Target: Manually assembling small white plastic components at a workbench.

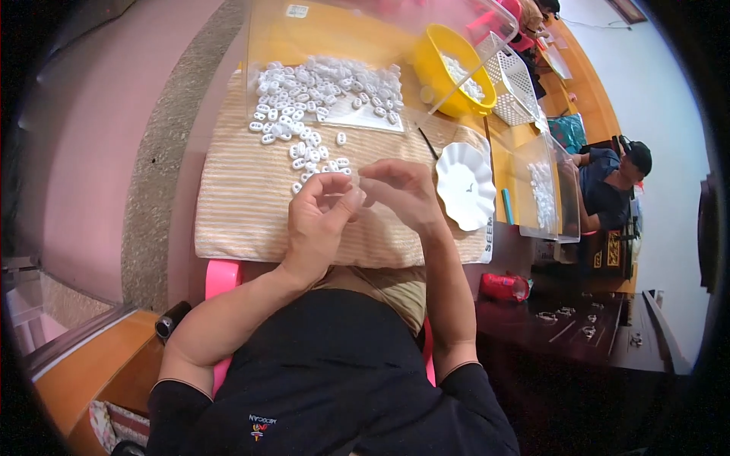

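Both hands meet over the near part of a striped cloth (243, 220). My left hand (315, 220) is closed, thumb against forefinger, pinching something too small to make out. Close against it, my right hand (403, 190) is bent with its fingertips at the same spot; motion smears its fingers. Just beyond the fingers lie several loose white oval pieces (308, 152), each with two dark holes. They trail from a larger heap of the same pieces (327, 80) in a clear plastic bin (247, 91) tipped toward me. Right of my right hand sits a white scalloped dish (464, 205) with small dark bits in it.
A yellow basin (437, 45) with white pieces and a white perforated basket (513, 83) stand at the far right. A dark thin tool (427, 142) lies near the dish. Another clear bin (563, 205) stands beside a seated person (604, 182). A red packet (503, 287) lies lower right.
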`<state>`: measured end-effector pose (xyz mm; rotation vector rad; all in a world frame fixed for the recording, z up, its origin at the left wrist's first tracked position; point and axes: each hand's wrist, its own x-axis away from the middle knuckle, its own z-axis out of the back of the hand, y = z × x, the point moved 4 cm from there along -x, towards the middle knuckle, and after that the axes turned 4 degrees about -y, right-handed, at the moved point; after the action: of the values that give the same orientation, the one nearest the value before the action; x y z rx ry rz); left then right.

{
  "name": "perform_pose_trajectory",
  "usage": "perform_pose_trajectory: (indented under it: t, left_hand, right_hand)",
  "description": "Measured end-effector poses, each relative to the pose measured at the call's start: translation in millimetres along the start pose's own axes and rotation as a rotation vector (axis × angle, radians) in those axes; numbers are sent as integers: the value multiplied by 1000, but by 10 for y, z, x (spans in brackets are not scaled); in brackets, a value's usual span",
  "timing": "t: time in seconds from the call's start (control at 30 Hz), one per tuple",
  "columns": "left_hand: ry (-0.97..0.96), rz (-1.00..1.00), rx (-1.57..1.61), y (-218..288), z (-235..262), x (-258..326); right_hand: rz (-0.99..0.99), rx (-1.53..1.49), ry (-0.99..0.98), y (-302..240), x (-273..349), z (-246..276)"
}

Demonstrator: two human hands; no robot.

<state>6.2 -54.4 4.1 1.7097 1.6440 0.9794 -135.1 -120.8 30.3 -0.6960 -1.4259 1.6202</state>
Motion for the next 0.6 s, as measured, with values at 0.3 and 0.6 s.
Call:
perform_pose_trajectory:
  t: [0.3,0.6]
  left_hand:
    - [-148,195,184,-155,-61,38]
    - [-245,371,239,-188,-69,52]
  right_hand:
    - [99,-140,3,15,301,-22]
    - [24,-305,-48,121,396,39]
